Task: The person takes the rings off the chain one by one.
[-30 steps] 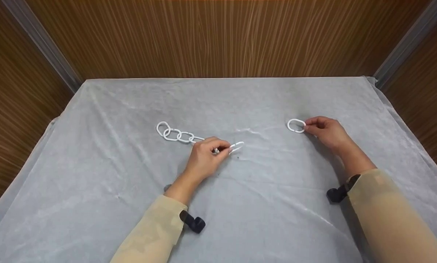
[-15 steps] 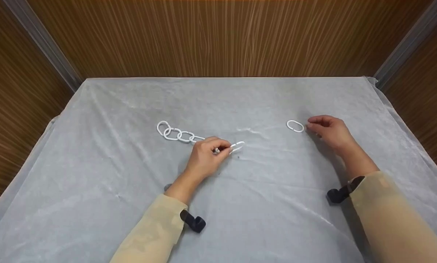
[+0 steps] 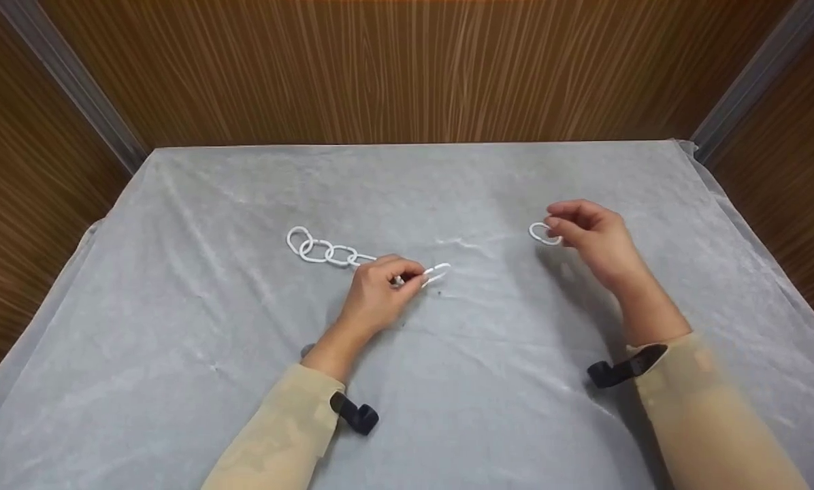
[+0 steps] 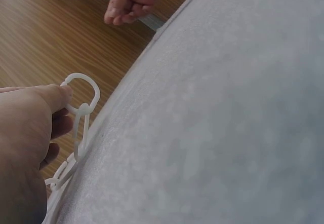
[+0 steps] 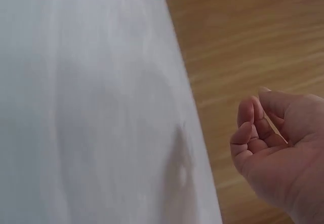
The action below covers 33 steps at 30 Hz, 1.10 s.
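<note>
Over the worktop (image 3: 489,401), left hand (image 3: 378,292) pinches chain's end link (image 3: 437,267), seemingly steadying it; empty right hand (image 3: 599,245) hovers half-curled near three o'clock

I count two hands, one left hand (image 3: 380,292) and one right hand (image 3: 596,246), two sleeves (image 3: 278,429) and two black wrist straps (image 3: 646,361). I see one chain (image 3: 317,251) with five links showing from the head, fingers hiding the rest, plus one loose link (image 3: 534,235), one cloth (image 3: 489,408), three wood panels (image 3: 407,75) and two metal posts (image 3: 70,88).
</note>
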Tool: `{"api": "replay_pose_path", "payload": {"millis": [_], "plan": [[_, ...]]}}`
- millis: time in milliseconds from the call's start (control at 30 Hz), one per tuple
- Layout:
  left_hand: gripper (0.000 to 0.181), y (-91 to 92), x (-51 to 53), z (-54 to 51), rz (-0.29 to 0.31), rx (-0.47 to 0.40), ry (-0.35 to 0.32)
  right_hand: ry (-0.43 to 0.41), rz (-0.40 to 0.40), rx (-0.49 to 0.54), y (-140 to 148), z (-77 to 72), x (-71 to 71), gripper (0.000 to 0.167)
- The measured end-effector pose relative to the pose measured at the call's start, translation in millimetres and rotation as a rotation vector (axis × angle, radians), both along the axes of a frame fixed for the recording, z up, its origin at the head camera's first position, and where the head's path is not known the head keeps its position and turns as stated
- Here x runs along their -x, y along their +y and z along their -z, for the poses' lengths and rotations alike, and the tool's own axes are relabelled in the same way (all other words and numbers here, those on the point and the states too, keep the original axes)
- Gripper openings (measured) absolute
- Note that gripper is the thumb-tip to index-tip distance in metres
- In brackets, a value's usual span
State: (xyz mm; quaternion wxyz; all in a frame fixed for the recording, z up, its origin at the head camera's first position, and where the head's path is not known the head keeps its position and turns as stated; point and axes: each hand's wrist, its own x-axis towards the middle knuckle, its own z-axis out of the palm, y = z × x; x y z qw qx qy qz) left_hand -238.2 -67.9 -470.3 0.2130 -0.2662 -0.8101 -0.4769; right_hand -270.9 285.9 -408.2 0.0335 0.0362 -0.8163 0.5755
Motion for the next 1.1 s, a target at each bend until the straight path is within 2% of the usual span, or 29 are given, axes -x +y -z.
{"api": "replay_pose_path", "payload": {"millis": [200, 533, 700, 867, 1100], "plan": [[0.005, -0.8, 0.6, 0.1, 0.008, -0.007, 0.000, 0.058, -0.082, 0.057, -39, -7.5, -12.8, 0.026], [0.005, -1.6, 0.5, 0.2, 0.008, -0.008, 0.006, 0.048, -0.175, 0.129, -89, -3.8, -25.8, 0.022], [0.005, 0.6, 0.7, 0.0, 0.009, -0.017, -0.001, 0.052, -0.189, 0.163, -101, 8.9, -28.7, 0.019], [0.005, 2.5, 0.4, -0.6, 0.017, -0.020, -0.011, 0.014, -0.185, 0.195, -104, 25.8, -29.7, 0.026], [0.006, 0.3, -0.7, -1.0, 0.013, -0.031, -0.018, 0.004, -0.187, 0.212, -106, 39.9, -26.6, 0.028]]}}
